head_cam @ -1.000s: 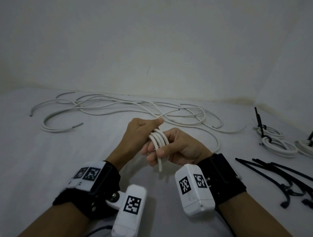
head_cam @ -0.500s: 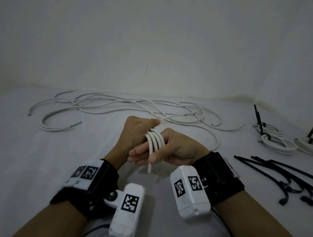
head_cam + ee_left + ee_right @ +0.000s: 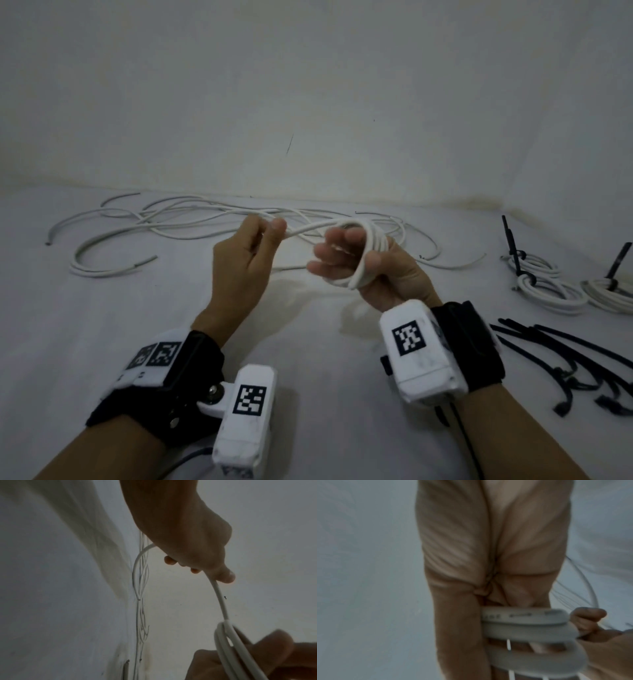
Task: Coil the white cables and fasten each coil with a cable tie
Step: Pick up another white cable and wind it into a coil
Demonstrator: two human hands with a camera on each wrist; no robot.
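**Two hands, one white cable, half wound up**

The right hand (image 3: 363, 263) holds a small coil (image 3: 368, 255) of white cable. The loops go around the fingers (image 3: 329, 265), which point to the left and are a little bent, and the thumb (image 3: 373, 262) presses the loops down. So this grip is clamped on the coil. In the right wrist view the loops (image 3: 530, 630) lie side by side across the hand (the picture is blurry, so I cannot count them well; about four).

The left hand (image 3: 245, 263) is raised to about the same height, a little apart from the right one. Its thumb and first finger pinch the same white cable (image 3: 308, 229), so this grip is clamped on the cable too. The short piece between the two hands hangs in the air in a soft curve (image 3: 221, 601).

Behind the left hand the cable goes back to a loose pile of white cables (image 3: 178, 226) spread along the far side of the white tabletop (image 3: 102, 315). I cannot tell how many cables are in the pile.

On the right side lie two finished coils (image 3: 544, 287), each one with a black cable tie (image 3: 512, 245) sticking up. Nearer to the person, a bunch of loose black cable ties (image 3: 575, 363) lies on the tabletop (too tangled to count).

Each wrist wears a black band with a white box.
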